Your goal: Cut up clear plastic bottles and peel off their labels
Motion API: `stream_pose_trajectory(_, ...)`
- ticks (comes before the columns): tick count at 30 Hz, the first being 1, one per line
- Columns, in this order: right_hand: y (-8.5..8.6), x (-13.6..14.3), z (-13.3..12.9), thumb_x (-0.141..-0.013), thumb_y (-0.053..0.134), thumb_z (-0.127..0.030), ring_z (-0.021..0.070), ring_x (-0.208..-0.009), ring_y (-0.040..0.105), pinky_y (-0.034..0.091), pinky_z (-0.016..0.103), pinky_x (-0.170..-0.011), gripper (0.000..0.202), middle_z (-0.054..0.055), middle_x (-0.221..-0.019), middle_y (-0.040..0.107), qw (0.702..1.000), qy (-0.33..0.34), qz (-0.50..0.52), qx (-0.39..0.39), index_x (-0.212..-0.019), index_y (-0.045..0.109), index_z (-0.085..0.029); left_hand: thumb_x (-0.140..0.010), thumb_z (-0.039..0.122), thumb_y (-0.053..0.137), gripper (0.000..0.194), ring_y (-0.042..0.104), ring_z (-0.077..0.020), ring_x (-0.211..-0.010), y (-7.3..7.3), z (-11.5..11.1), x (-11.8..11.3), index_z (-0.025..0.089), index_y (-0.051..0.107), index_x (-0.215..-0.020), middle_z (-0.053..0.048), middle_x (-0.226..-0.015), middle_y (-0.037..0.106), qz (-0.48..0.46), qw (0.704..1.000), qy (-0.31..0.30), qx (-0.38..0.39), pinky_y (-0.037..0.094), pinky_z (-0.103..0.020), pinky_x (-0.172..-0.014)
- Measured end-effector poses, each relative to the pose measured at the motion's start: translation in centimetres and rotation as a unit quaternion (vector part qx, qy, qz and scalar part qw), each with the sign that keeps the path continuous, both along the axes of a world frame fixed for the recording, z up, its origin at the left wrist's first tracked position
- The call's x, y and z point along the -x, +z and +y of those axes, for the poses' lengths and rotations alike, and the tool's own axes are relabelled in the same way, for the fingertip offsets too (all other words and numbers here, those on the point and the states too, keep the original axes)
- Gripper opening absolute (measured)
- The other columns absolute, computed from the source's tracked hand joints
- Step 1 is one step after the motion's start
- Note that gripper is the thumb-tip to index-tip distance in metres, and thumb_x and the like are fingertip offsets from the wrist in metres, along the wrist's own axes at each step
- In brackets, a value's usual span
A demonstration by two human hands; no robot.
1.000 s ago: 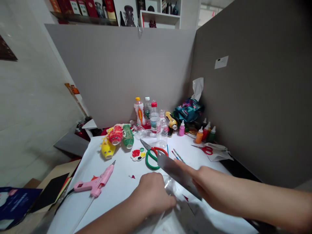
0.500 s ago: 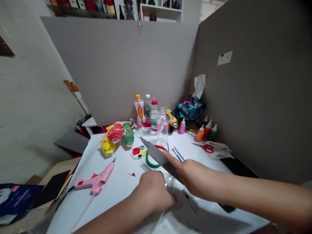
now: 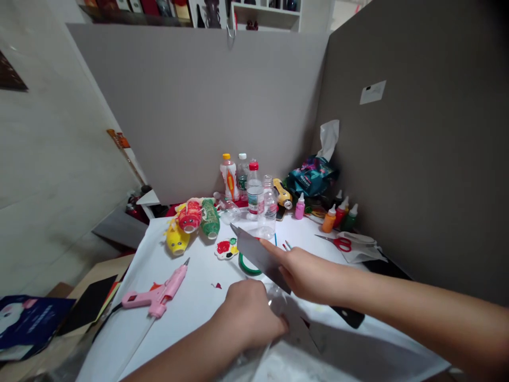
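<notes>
My left hand (image 3: 250,307) is closed around a clear plastic piece, apparently a bottle (image 3: 276,300), mostly hidden under the fist. In my right hand (image 3: 300,270) is a knife (image 3: 258,257) with a broad grey blade, its tip pointing to the far left. The index finger stretches along the blade, which slants just above the clear plastic. A black end (image 3: 350,317), seemingly its handle, shows below the right forearm. Under the blade lies a green ring (image 3: 249,269), partly covered. Left of the tip sits a small palette (image 3: 226,248) with red, yellow, green and black paint.
A pink glue gun (image 3: 159,297) lies at left. Behind it are painted bottle figures in yellow (image 3: 177,239), red (image 3: 190,216) and green (image 3: 210,220). Several bottles (image 3: 254,191) stand at the back. Red-handled scissors (image 3: 338,243) and paint bottles (image 3: 328,220) are at right.
The knife and my right hand have shifted slightly left and up, the blade covering more of the ring. The black end has moved up and left. My left hand stays almost still.
</notes>
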State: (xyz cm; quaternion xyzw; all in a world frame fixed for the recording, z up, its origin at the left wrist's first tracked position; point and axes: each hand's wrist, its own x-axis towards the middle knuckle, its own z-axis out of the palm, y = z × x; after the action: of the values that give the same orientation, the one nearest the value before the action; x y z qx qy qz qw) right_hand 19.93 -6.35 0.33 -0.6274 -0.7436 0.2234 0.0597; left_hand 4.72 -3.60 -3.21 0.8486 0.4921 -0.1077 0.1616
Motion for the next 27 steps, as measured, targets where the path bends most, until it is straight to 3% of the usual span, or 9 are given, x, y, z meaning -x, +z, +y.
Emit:
stream_pose_trajectory(2, -0.5, -0.4, -1.0, -0.081, 0.049, -0.004, 0.0108, -0.049, 0.036, 0.025, 0.021, -0.047, 0.092, -0.003, -0.067, 0.05, 1.0, -0.007, -0.007, 0.012, -0.16, 0.006, -0.021, -0.062, 0.053, 0.062, 0.055, 0.072, -0.0422, -0.095, 0.1, 0.1, 0.1, 0.012, 0.075, -0.096, -0.023, -0.099, 0.076, 0.002, 1.0, -0.006, 0.001, 0.058, -0.043, -0.076)
stream_pose_trajectory(5, -1.1, -2.1, -4.7, -0.083, 0.049, -0.004, 0.0099, -0.047, 0.034, 0.021, 0.022, -0.046, 0.092, -0.004, -0.066, 0.047, 0.998, -0.028, -0.014, 0.051, -0.159, 0.005, -0.03, -0.063, 0.051, 0.06, 0.053, 0.071, -0.0421, -0.096, 0.2, 0.2, 0.0, 0.011, 0.075, -0.094, -0.023, -0.099, 0.076, 0.004, 1.0, -0.015, 0.003, 0.057, -0.043, -0.079)
stream_pose_trajectory(9, -0.7, -3.6, -8.1, -0.087, 0.046, -0.005, 0.0088, -0.046, 0.033, 0.022, 0.022, -0.046, 0.089, -0.005, -0.067, 0.048, 0.993, -0.078, -0.006, 0.093, -0.157, 0.005, -0.04, -0.067, 0.051, 0.054, 0.056, 0.069, -0.0431, -0.099, 0.3, 0.2, -0.2, 0.007, 0.075, -0.096, -0.025, -0.1, 0.075, 0.004, 1.0, -0.03, 0.0, 0.056, -0.046, -0.083)
stream_pose_trajectory(12, 0.1, -3.0, -6.6, -0.084, 0.049, -0.005, 0.0093, -0.046, 0.032, 0.021, 0.022, -0.045, 0.09, -0.004, -0.067, 0.049, 0.993, -0.053, -0.043, 0.092, -0.158, 0.008, -0.038, -0.066, 0.049, 0.055, 0.055, 0.071, -0.0432, -0.097, 0.1, 0.1, -0.3, 0.008, 0.075, -0.095, -0.025, -0.099, 0.075, 0.001, 1.0, -0.019, 0.0, 0.057, -0.046, -0.08)
stream_pose_trajectory(16, 0.6, -1.2, -2.0, -0.086, 0.049, -0.011, 0.0107, -0.048, 0.036, 0.022, 0.023, -0.046, 0.08, 0.002, -0.073, 0.058, 0.998, 0.019, -0.045, 0.025, -0.158, 0.018, -0.024, -0.065, 0.053, 0.057, 0.055, 0.072, -0.0427, -0.094, -0.1, -0.1, -0.2, 0.011, 0.076, -0.094, -0.024, -0.097, 0.077, 0.004, 1.0, -0.004, -0.01, 0.058, -0.045, -0.079)
stream_pose_trajectory(19, 0.2, -0.5, -0.8, -0.086, 0.047, -0.01, 0.0123, -0.05, 0.039, 0.024, 0.023, -0.047, 0.083, 0.004, -0.075, 0.06, 0.999, 0.025, -0.031, 0.001, -0.16, 0.01, -0.019, -0.065, 0.053, 0.057, 0.054, 0.072, -0.0419, -0.093, 0.0, 0.0, -0.2, 0.011, 0.076, -0.094, -0.023, -0.096, 0.077, 0.007, 1.0, -0.002, -0.009, 0.058, -0.044, -0.076)
stream_pose_trajectory(22, -0.5, -1.5, -2.9, -0.085, 0.047, -0.008, 0.0127, -0.052, 0.04, 0.026, 0.022, -0.048, 0.088, 0.002, -0.074, 0.058, 0.999, 0.0, -0.025, 0.03, -0.16, 0.004, -0.023, -0.063, 0.049, 0.059, 0.052, 0.072, -0.042, -0.094, 0.1, 0.3, -0.1, 0.01, 0.075, -0.093, -0.024, -0.097, 0.076, 0.008, 1.0, -0.004, -0.005, 0.058, -0.044, -0.077)
stream_pose_trajectory(27, -0.7, -4.9, -8.3, -0.091, 0.044, -0.013, 0.0117, -0.054, 0.049, 0.025, 0.021, -0.049, 0.079, 0.001, -0.078, 0.061, 0.998, -0.052, 0.019, 0.043, -0.158, 0.01, -0.038, -0.066, 0.05, 0.055, 0.049, 0.071, -0.0418, -0.094, -0.2, 0.4, -0.1, 0.012, 0.075, -0.091, -0.022, -0.095, 0.076, -0.009, 1.0, -0.005, -0.005, 0.057, -0.046, -0.078)
